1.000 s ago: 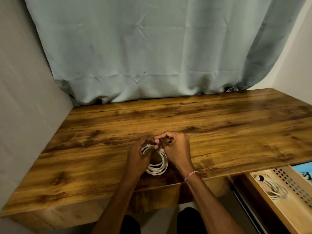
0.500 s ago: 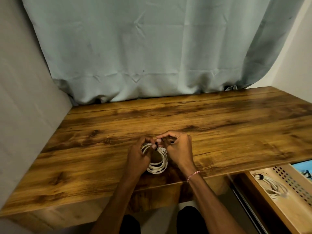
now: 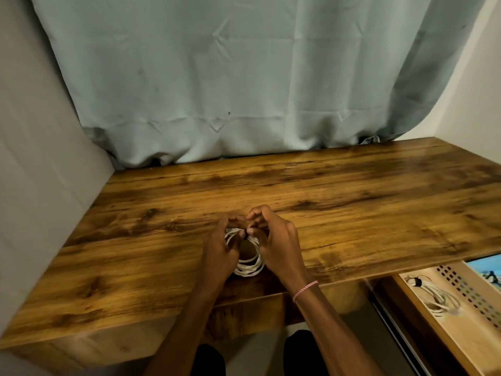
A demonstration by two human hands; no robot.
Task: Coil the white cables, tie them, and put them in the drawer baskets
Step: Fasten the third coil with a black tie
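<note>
- Left hand [image 3: 221, 246]: was seen closed on the left side of the coil, fingers curled around the bundled loops, held just above the near edge of the desk [image 3: 352, 213].
- Coiled white cable [image 3: 248, 263]: was held between both hands over the near middle of the desk. Several thin white loops were gathered into one roughly round bundle, the lower arc showing below the hands. It was judged light, soft and springy, so loops would likely fan out if released before tying. The best hold was judged to be across all strands at one point, near the top where the tie sat.
- Tie [image 3: 246, 234]: a small dark piece was noted at the top of the coil, between the fingertips; whether it was fully fastened could not be told.
- Right hand [image 3: 276, 240]: was seen pinched together at the tie, thumb and fingers bent inward, palm beside the coil's right side.
- Drawer basket [image 3: 406, 302]: was open at the near right, below the desk, already containing a tied cable bundle [image 3: 439, 301].
</note>
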